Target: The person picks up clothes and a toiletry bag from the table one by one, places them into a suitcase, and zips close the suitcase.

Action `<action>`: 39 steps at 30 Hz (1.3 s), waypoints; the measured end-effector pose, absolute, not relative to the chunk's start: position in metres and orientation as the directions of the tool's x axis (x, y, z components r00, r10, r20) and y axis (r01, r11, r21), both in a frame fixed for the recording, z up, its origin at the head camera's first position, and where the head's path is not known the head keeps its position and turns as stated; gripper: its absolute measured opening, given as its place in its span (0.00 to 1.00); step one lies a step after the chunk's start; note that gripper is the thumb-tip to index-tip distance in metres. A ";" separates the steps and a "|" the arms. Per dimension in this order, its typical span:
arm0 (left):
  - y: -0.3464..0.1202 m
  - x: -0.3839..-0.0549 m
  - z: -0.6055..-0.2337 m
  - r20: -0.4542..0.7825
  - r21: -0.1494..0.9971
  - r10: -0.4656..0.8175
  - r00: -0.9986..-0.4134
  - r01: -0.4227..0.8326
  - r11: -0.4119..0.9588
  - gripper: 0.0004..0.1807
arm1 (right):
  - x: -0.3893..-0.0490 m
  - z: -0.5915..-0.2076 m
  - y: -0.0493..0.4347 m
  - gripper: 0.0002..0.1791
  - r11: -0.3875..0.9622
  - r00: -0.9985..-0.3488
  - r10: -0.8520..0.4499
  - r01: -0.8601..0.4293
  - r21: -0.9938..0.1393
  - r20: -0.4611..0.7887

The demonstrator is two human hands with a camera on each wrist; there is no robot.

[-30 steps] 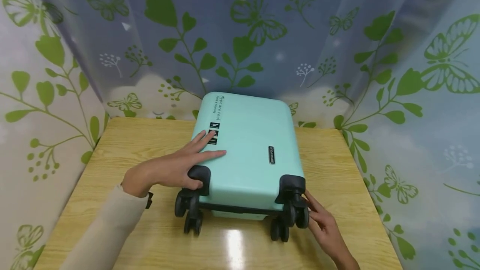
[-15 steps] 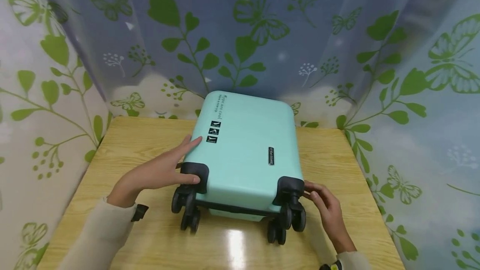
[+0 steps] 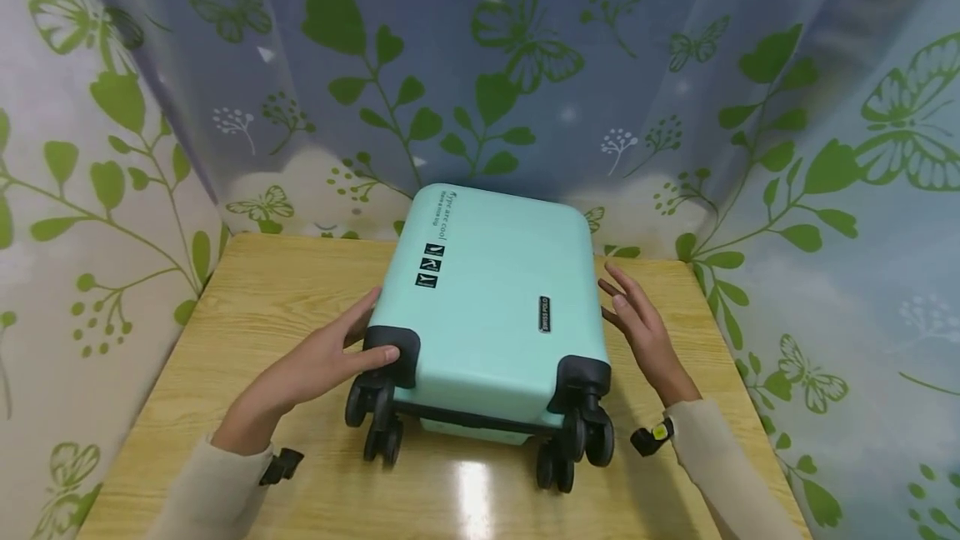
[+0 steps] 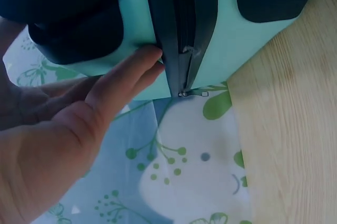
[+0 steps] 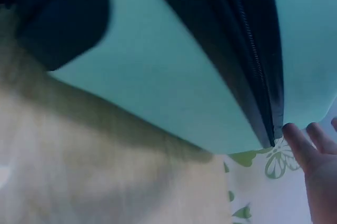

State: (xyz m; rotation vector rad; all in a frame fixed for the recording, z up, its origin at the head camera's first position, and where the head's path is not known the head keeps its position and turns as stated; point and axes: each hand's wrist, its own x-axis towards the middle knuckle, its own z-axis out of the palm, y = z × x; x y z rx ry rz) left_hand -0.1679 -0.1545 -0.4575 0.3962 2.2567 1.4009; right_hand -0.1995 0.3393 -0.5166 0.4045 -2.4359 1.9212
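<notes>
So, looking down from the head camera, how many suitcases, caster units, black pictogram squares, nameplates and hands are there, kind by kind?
Mint-green hard-shell suitcase: 1
Twin-wheel casters: 4
Black pictogram squares: 3
SWISS POLO nameplate: 1
Hands: 2
Total: 11

Head cam: high, facing fwd/down, case mid-frame. Wrist cams: v. close, opp. sides; both get zip + curtain.
</notes>
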 end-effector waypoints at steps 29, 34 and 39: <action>-0.162 -0.161 -0.459 -0.200 0.875 0.451 -0.870 0.048 0.482 0.48 | -0.203 -0.512 0.324 0.33 0.284 -0.956 -0.271 -0.187 -0.941 0.108; -0.168 -0.166 -0.462 -0.205 0.896 0.483 -0.851 0.035 0.442 0.47 | -0.186 -0.512 0.320 0.34 0.281 -0.963 -0.248 -0.173 -0.944 0.103; -0.176 -0.175 -0.463 -0.216 0.908 0.510 -0.832 0.021 0.419 0.46 | -0.169 -0.512 0.313 0.35 0.292 -0.970 -0.221 -0.168 -0.941 0.104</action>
